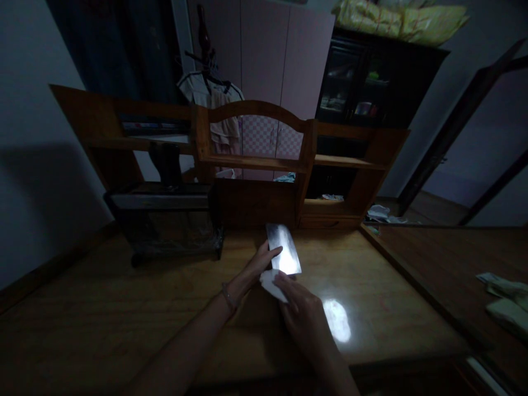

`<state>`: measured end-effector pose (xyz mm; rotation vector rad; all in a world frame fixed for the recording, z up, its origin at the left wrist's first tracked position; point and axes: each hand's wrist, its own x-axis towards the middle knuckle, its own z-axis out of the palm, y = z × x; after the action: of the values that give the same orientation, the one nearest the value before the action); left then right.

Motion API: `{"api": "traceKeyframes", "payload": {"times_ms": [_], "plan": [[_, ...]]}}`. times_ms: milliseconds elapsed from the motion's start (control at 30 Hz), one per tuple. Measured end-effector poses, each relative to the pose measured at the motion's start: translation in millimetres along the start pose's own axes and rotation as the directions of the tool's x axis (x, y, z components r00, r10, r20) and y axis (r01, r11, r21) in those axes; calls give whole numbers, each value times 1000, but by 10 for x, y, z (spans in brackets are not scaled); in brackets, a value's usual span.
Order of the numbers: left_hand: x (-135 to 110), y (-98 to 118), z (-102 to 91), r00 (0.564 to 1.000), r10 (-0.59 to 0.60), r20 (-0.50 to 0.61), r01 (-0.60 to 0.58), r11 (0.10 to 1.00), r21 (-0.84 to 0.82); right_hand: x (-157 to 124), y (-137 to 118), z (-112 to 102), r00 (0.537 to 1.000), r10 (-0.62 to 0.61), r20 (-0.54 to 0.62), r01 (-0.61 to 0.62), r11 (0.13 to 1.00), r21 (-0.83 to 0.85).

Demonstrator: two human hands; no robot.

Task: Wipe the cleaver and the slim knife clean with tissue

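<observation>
A flat shiny rectangular object (pixel 284 248), like a phone or small mirror, catches the light above the wooden desk (pixel 124 308). My left hand (pixel 264 259) grips its left edge with thumb and fingers. My right hand (pixel 303 316) is closed on a white cloth or tissue (pixel 270 283) and presses it against the object's near end. A thin bracelet shows on my left wrist.
A dark glass tank (pixel 165 220) stands at the desk's back left. A wooden shelf unit (pixel 256 165) runs along the back. A bright reflection (pixel 337 319) lies on the desk right of my hand. Folded cloths (pixel 507 300) lie on the side surface at right.
</observation>
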<state>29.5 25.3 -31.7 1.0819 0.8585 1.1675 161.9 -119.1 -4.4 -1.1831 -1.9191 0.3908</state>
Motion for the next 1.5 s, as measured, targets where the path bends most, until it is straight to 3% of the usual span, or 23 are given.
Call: {"api": "traceKeyframes", "payload": {"times_ms": [167, 300, 733, 1167, 1367, 1500], "plan": [[3, -42, -43, 999, 49, 13, -50, 999, 16, -153, 5, 117, 992, -31, 123, 44, 993, -105], [39, -55, -18, 1000, 15, -8, -15, 999, -50, -286, 52, 145, 985, -20, 173, 41, 992, -117], [-24, 84, 69, 999, -33, -3, 32, 990, -140, -533, -70, -64, 935, 10, 356, 61, 980, -189], [2, 58, 61, 1000, -24, 2, 24, 985, -169, -637, -3, -5, 965, -97, 242, 160, 954, -255], [48, -9, 34, 1000, -13, 8, 14, 986, -164, -688, 15, 129, 996, 33, 83, -5, 950, -311], [67, -24, 27, 1000, -12, 6, 13, 988, -157, -661, 23, 220, 1000, 26, 16, -20, 951, -310]]}}
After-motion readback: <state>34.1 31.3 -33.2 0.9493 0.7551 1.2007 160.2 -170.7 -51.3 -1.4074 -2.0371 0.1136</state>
